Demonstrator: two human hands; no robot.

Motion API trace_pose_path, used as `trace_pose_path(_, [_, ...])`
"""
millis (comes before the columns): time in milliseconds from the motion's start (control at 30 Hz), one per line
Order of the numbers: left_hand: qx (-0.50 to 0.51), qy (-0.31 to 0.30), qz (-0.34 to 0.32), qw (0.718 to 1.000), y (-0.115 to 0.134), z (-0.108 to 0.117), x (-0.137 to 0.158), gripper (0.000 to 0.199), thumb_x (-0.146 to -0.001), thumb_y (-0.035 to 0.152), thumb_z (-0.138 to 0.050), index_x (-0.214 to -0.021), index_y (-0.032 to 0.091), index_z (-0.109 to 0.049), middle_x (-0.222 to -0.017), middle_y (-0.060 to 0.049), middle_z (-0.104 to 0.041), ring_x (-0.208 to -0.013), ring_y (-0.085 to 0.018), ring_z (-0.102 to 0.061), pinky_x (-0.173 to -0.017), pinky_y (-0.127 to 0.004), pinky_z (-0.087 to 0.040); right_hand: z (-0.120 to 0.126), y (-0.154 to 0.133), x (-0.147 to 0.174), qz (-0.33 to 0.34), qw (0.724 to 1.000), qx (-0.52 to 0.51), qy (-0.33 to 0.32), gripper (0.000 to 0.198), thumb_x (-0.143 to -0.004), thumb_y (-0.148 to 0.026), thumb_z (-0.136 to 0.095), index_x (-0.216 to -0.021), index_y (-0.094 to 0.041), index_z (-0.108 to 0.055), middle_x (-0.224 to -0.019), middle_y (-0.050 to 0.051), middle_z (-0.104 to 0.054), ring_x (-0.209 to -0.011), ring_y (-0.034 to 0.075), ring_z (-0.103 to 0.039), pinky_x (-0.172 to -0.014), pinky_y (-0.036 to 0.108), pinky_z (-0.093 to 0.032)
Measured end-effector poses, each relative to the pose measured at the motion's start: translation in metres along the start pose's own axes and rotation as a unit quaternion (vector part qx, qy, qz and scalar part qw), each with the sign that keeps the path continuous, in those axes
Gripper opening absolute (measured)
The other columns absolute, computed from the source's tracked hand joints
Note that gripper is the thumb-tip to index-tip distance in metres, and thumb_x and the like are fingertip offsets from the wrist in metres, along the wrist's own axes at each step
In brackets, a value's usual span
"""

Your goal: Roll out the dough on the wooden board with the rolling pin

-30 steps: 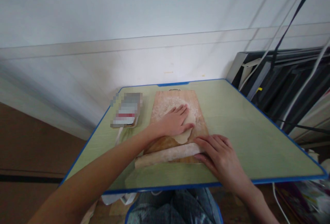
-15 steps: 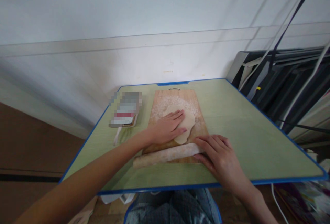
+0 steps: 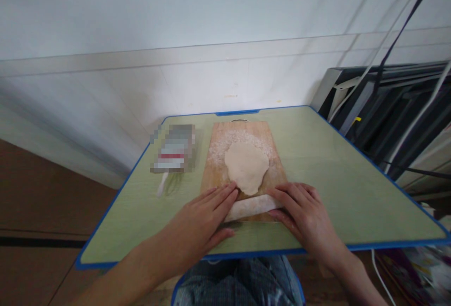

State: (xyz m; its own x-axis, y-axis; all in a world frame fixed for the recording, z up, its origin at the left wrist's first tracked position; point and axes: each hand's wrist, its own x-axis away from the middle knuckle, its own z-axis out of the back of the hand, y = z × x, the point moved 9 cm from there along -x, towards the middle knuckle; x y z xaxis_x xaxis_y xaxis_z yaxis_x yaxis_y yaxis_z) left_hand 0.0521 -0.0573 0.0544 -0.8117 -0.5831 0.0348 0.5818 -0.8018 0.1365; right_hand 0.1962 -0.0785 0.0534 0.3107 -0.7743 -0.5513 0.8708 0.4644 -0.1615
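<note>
A flat, irregular sheet of dough (image 3: 246, 165) lies on the wooden cutting board (image 3: 220, 132), narrowing toward me. Between the dough and the table's front edge is a floured rolling pin (image 3: 252, 206), set crosswise over the near part of the board. My left hand (image 3: 207, 216) covers the pin's left end, fingers over it and thumb on the near side. Around the right end, my right hand (image 3: 299, 207) is closed, thumb below and fingers on top. Both ends of the pin are hidden under my hands.
A blurred-out box-like item (image 3: 172, 148) stands at the table's left, with a white handle-like piece (image 3: 162, 184) in front of it. Loose flour surrounds the dough. The green table (image 3: 324, 179) has a blue rim and meets a white wall. Dark panels (image 3: 401, 108) lean at right.
My left hand has come off the dough, moving toward me onto the rolling pin's left end. The whole dough sheet now shows. My right hand has kept its hold on the pin.
</note>
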Motion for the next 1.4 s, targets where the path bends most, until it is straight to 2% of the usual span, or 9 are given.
trace_pose_path(100, [-0.076, 0.063, -0.013, 0.995, 0.006, 0.002, 0.001, 0.034, -0.091, 0.020, -0.046, -0.124, 0.012, -0.052, -0.135, -0.013, -0.052, -0.125, -0.022, -0.049, -0.104, -0.038, -0.042, 0.001, -0.003, 0.001, 0.015, 1.000, 0.019, 0.006, 0.023, -0.093, -0.032, -0.045, -0.105, -0.019, -0.060, -0.096, 0.008, -0.067, -0.088, 0.022, -0.061, -0.080, 0.038, -0.042])
trace_pose_path(233, [-0.159, 0.101, -0.034, 0.982, 0.009, 0.019, -0.007, 0.027, -0.090, 0.012, -0.042, -0.113, 0.011, -0.057, -0.124, -0.014, -0.060, -0.111, -0.024, -0.060, -0.097, -0.038, -0.047, 0.008, -0.004, -0.005, 0.032, 0.998, 0.051, 0.003, 0.026, -0.094, -0.033, -0.041, -0.097, -0.017, -0.061, -0.091, 0.009, -0.066, -0.081, 0.021, -0.060, -0.074, 0.035, -0.043])
trace_pose_path(400, [-0.105, 0.085, 0.009, 0.991, -0.024, 0.044, -0.042, 0.022, -0.092, 0.018, -0.042, -0.111, 0.015, -0.053, -0.126, -0.012, -0.058, -0.111, -0.023, -0.059, -0.093, -0.037, -0.047, 0.012, 0.011, -0.031, 0.018, 0.994, 0.111, 0.003, 0.026, -0.094, -0.035, -0.041, -0.093, -0.017, -0.059, -0.084, 0.009, -0.063, -0.076, 0.023, -0.057, -0.065, 0.034, -0.043])
trace_pose_path(500, [-0.041, 0.040, 0.032, 0.998, -0.046, 0.037, -0.064, 0.022, -0.090, 0.022, -0.046, -0.110, 0.014, -0.052, -0.127, -0.012, -0.057, -0.115, -0.023, -0.056, -0.095, -0.035, -0.045, 0.001, 0.021, -0.044, 0.013, 0.988, 0.150, -0.014, 0.023, -0.092, -0.035, -0.045, -0.089, -0.016, -0.059, -0.084, 0.010, -0.064, -0.078, 0.024, -0.058, -0.068, 0.034, -0.045])
trace_pose_path(700, [-0.011, 0.037, 0.065, 0.997, -0.058, 0.029, -0.082, 0.054, -0.095, 0.050, -0.029, -0.133, 0.012, -0.038, -0.140, -0.015, -0.047, -0.131, -0.026, -0.041, -0.107, -0.038, -0.032, -0.017, 0.029, -0.049, 0.045, 0.990, 0.127, -0.052, 0.040, -0.094, -0.040, -0.040, -0.115, -0.011, -0.057, -0.125, 0.018, -0.059, -0.115, 0.027, -0.055, -0.092, 0.042, -0.045])
trace_pose_path(900, [-0.029, 0.061, 0.131, 0.989, -0.080, 0.022, -0.103, 0.055, -0.098, 0.043, -0.014, -0.134, 0.012, -0.042, -0.138, -0.012, -0.049, -0.132, -0.026, -0.039, -0.108, -0.040, -0.030, -0.026, 0.045, -0.063, 0.018, 0.987, 0.128, -0.099, 0.053, -0.094, -0.047, -0.036, -0.128, -0.009, -0.051, -0.130, 0.020, -0.056, -0.120, 0.029, -0.052, -0.094, 0.046, -0.045])
trace_pose_path(1200, [-0.002, 0.107, 0.135, 0.985, -0.123, 0.027, -0.153, 0.054, -0.099, 0.033, -0.009, -0.119, 0.009, -0.053, -0.127, -0.016, -0.057, -0.123, -0.020, -0.048, -0.105, -0.035, -0.031, -0.063, 0.100, -0.109, -0.070, 0.968, 0.082, -0.227, 0.052, -0.097, -0.045, -0.024, -0.135, -0.017, -0.046, -0.143, 0.015, -0.043, -0.133, 0.030, -0.036, -0.100, 0.060, -0.033])
trace_pose_path(1300, [-0.009, 0.096, 0.132, 0.987, -0.122, 0.025, -0.152, 0.049, -0.098, 0.031, -0.013, -0.120, 0.011, -0.053, -0.128, -0.016, -0.056, -0.124, -0.022, -0.046, -0.107, -0.040, -0.029, -0.066, 0.104, -0.112, -0.079, 0.963, 0.077, -0.246, 0.054, -0.097, -0.045, -0.020, -0.137, -0.016, -0.044, -0.144, 0.016, -0.041, -0.133, 0.030, -0.035, -0.099, 0.059, -0.035])
trace_pose_path(1400, [-0.021, 0.075, 0.150, 0.986, -0.106, 0.018, -0.127, 0.047, -0.098, 0.037, -0.019, -0.125, 0.015, -0.051, -0.136, -0.014, -0.050, -0.131, -0.030, -0.038, -0.108, -0.057, -0.021, -0.052, 0.086, -0.097, -0.038, 0.973, 0.100, -0.206, 0.059, -0.097, -0.048, -0.018, -0.138, -0.012, -0.042, -0.144, 0.017, -0.040, -0.132, 0.030, -0.036, -0.101, 0.056, -0.034])
